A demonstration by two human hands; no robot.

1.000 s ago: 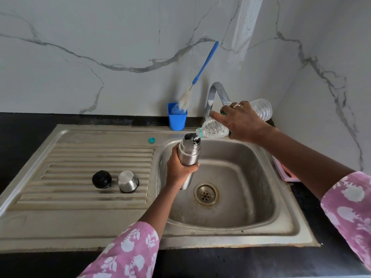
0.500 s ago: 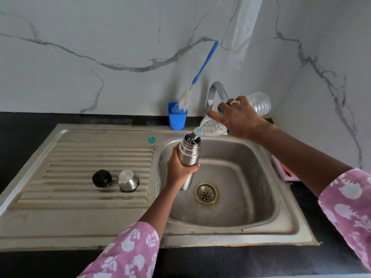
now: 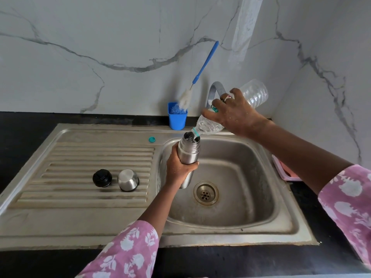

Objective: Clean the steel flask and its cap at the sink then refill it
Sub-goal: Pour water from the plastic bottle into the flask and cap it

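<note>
My left hand (image 3: 179, 167) grips the steel flask (image 3: 188, 152) upright over the sink basin (image 3: 259, 177), its mouth open. My right hand (image 3: 233, 112) holds a clear plastic water bottle (image 3: 255, 93) tilted steeply, its neck at the flask's mouth, and water runs into the flask. The black stopper (image 3: 102, 177) and the steel cup cap (image 3: 128, 179) lie side by side on the ribbed drainboard (image 3: 60, 177), left of the basin.
A blue cup (image 3: 177, 119) with a blue-handled bottle brush (image 3: 202, 71) stands behind the sink, by the tap (image 3: 215, 91). A small teal bottle cap (image 3: 152, 139) lies on the sink rim. A pink tray (image 3: 285, 169) sits on the black counter at the right. The drain (image 3: 205, 193) lies under the flask.
My right hand has raised the bottle's base, so it tilts more steeply. The flask has stayed in place in my left hand.
</note>
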